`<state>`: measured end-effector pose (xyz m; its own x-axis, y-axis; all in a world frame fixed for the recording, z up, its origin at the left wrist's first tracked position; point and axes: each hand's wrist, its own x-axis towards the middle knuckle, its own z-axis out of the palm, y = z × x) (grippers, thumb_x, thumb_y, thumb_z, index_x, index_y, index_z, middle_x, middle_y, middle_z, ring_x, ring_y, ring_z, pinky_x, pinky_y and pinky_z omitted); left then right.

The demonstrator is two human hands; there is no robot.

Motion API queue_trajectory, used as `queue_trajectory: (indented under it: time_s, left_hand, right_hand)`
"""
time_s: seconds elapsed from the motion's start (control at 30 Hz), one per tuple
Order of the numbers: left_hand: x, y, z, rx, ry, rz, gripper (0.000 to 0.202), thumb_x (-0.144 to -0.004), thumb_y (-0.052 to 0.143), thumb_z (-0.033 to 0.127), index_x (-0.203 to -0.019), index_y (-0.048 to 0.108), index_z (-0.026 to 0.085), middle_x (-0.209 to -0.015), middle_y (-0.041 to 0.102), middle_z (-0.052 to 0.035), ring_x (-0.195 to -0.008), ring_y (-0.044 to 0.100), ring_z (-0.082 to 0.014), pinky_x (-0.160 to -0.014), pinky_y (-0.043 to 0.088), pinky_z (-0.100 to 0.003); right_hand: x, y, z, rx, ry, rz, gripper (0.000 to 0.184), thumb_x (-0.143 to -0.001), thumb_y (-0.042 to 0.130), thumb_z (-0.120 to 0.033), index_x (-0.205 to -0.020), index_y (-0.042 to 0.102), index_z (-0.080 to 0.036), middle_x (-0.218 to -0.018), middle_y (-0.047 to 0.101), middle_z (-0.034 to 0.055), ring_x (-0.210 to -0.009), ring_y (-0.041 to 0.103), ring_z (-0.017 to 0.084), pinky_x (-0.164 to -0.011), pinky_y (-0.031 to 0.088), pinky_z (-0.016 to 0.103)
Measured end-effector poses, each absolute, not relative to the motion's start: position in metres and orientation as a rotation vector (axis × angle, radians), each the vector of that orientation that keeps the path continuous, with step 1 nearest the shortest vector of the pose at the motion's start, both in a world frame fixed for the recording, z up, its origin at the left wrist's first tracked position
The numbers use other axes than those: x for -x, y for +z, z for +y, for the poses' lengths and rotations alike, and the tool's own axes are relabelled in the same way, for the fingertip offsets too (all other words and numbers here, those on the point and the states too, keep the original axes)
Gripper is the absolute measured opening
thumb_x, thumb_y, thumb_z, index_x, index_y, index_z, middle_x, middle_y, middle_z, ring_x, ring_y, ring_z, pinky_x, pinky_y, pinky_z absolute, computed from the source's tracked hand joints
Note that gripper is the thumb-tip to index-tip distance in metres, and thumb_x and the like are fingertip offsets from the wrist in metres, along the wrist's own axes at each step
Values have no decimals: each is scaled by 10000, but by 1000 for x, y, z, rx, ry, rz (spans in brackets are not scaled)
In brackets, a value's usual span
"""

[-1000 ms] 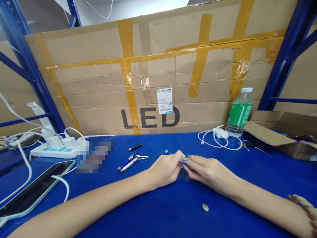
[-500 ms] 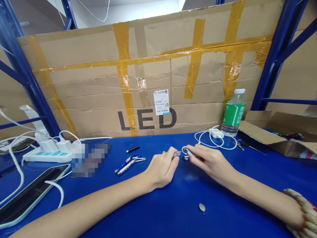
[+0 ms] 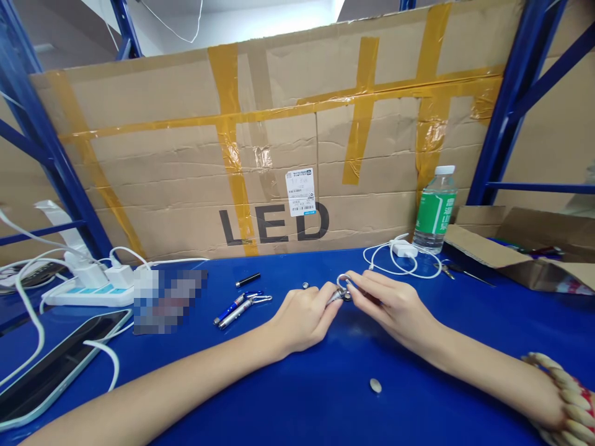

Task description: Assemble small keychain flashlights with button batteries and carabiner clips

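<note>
My left hand [image 3: 302, 319] is closed around a small silver flashlight tube [image 3: 335, 297], most of it hidden by the fingers. In a pinch, my right hand [image 3: 388, 302] holds a silver carabiner clip [image 3: 342, 278] against the tube's end. Whether the two are joined cannot be made out. A small round piece [image 3: 347, 297] shows just behind the fingertips. To the left lie a blue mini flashlight [image 3: 229, 309] and a silver mini flashlight [image 3: 236, 314], each with a clip. Behind them is a short black tube [image 3: 248, 280]. A tiny silver part [image 3: 305, 285] sits beyond my left hand.
A round silver disc [image 3: 375, 386] lies near the front of the blue table [image 3: 297, 402]. At left are a phone [image 3: 60, 365] and a power strip [image 3: 88, 297] with white cables. A water bottle [image 3: 434, 210], a white charger [image 3: 405, 249] and an open cardboard box [image 3: 515, 263] stand at right.
My hands have come closer together, and the clip now meets the end of the silver tube. The tiny silver part shows more fully beyond my left hand. The view has shifted slightly.
</note>
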<state>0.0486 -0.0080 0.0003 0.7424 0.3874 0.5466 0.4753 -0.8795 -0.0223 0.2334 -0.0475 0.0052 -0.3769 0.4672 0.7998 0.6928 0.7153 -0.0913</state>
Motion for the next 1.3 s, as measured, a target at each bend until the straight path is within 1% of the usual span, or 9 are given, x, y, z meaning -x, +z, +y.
queue_trajectory:
  time_s: [0.17, 0.4, 0.67, 0.87, 1.0, 1.17, 1.3]
  left_hand:
    - [-48, 1, -9, 2783, -805, -723, 254, -948, 221, 290, -894, 440, 173, -740, 603, -33, -639, 581, -159, -574, 422, -248]
    - [-49, 3, -10, 2765, -730, -818, 256, -947, 224, 287, -904, 447, 169, -747, 613, -38, -649, 587, -178, -580, 420, -261]
    - [-50, 4, -11, 2745, -635, -910, 285, -951, 204, 300, -930, 456, 169, -757, 628, -42, -649, 598, -182, -580, 424, -262]
    - [-50, 2, -10, 2749, -642, -931, 289, -951, 197, 301, -935, 455, 171, -747, 629, -39, -649, 607, -177, -583, 430, -256]
    - [-50, 2, -9, 2769, -653, -954, 283, -951, 201, 311, -942, 450, 176, -753, 632, -34, -653, 614, -179, -578, 425, -252]
    - [-50, 3, -9, 2834, -667, -1113, 252, -953, 210, 306, -955, 432, 186, -674, 616, 4, -593, 608, -166, -540, 404, -231]
    - [-51, 4, -10, 2836, -667, -1132, 248, -950, 224, 313, -984, 436, 188, -676, 609, 3, -621, 611, -175, -562, 418, -241]
  right_hand:
    - [-232, 7, -49, 929, -356, -2071, 275, -936, 359, -240, -1020, 590, -118, -693, 534, 30, -568, 512, 103, -539, 444, 216]
    - [-230, 10, -51, 1013, -212, -2105, 279, -940, 343, -248, -1026, 584, -137, -727, 559, 43, -625, 543, 124, -589, 466, 237]
    - [-230, 8, -49, 1067, -101, -2106, 258, -932, 365, -237, -1012, 590, -138, -767, 575, 54, -684, 559, 145, -644, 472, 259]
    - [-226, 8, -50, 1096, -21, -2053, 272, -932, 362, -253, -998, 603, -145, -701, 557, 32, -610, 567, 132, -576, 474, 238]
    - [-225, 9, -50, 1117, 20, -2050, 271, -933, 360, -256, -986, 603, -147, -699, 554, 30, -568, 554, 123, -517, 458, 228]
    - [-224, 8, -50, 1155, 49, -2053, 263, -935, 353, -259, -905, 592, -154, -683, 543, 26, -564, 550, 124, -500, 450, 222]
    - [-223, 7, -50, 1171, 58, -2064, 263, -936, 353, -278, -893, 583, -159, -681, 542, 25, -585, 560, 131, -505, 447, 223]
